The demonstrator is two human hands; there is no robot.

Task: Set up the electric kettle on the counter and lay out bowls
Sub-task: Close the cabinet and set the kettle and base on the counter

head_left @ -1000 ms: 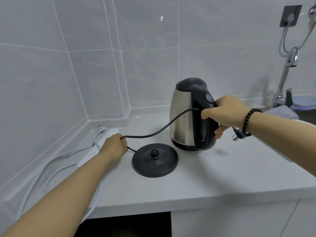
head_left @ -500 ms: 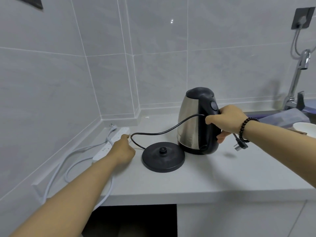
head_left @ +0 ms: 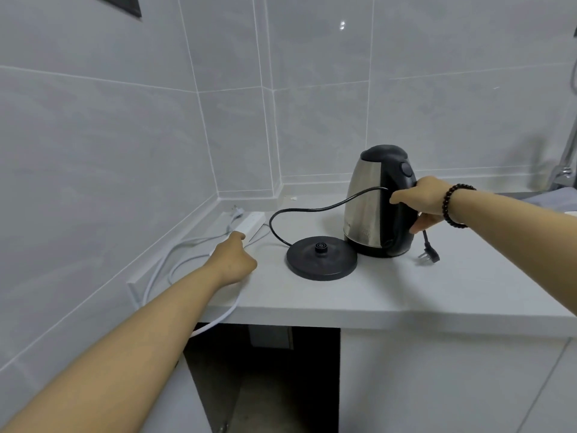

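Since the earlier frames the left hand point(head_left: 235, 260) has let go of the black power cord point(head_left: 312, 210) and moved left of the round black kettle base point(head_left: 321, 257), to the near end of the long white power strip point(head_left: 249, 223); the cord has loosened into a wider loop. That hand's fingers are turned away from the camera, so whether they press or grip the strip I cannot tell.

Right of the strip, the base lies flat on the pale grey counter point(head_left: 406, 292), well in from the front edge. Just right of the base, and touching or nearly touching its rim, stands the upright stainless-steel electric kettle with black lid and handle point(head_left: 374, 207), off its base. The right hand point(head_left: 421, 203) is clamped on the kettle's handle together with the cord, whose black three-pin plug point(head_left: 429, 253) hangs below that hand, unplugged.

By my reading the step in hand is powering the base. Next, the plug must travel left across the base to a free strip socket; the kettle then goes onto the base. No bowls are in view.
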